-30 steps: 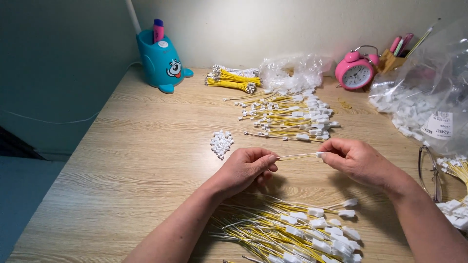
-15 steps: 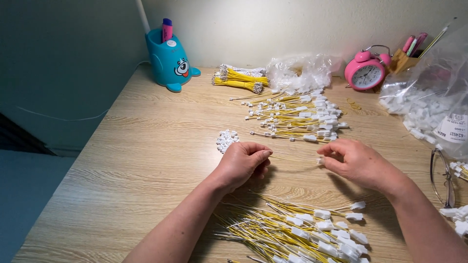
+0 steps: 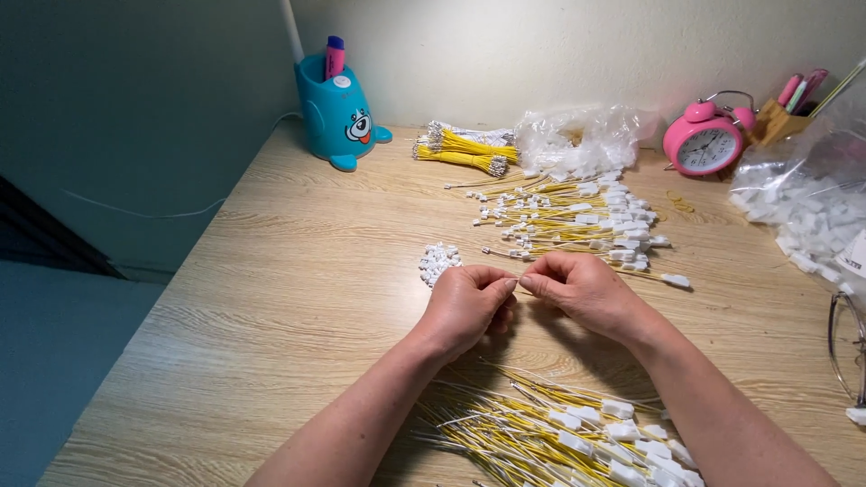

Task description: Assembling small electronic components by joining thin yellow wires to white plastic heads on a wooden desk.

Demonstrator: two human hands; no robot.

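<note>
My left hand (image 3: 465, 307) and my right hand (image 3: 582, 290) meet fingertip to fingertip above the wooden desk (image 3: 271, 298), both pinched on a thin yellow wire (image 3: 645, 273). Its white connector end (image 3: 677, 280) sticks out to the right of my right hand. What sits between the touching fingertips is hidden. A small heap of white connectors (image 3: 439, 261) lies just beyond my left hand. A pile of yellow wires with white connectors (image 3: 559, 437) lies under my forearms, and a similar pile (image 3: 577, 221) lies beyond my hands.
A teal cartoon pen holder (image 3: 338, 113) stands at the back left, with bundled yellow wires (image 3: 465, 149) and a clear plastic bag (image 3: 577, 135) beside it. At the back right are a pink alarm clock (image 3: 704, 140) and a bag of white parts (image 3: 807, 203). Glasses (image 3: 848, 347) lie at the right edge.
My hands have come together: they were apart with the wire stretched between them, and now the fingertips touch. The view has shifted slightly.
</note>
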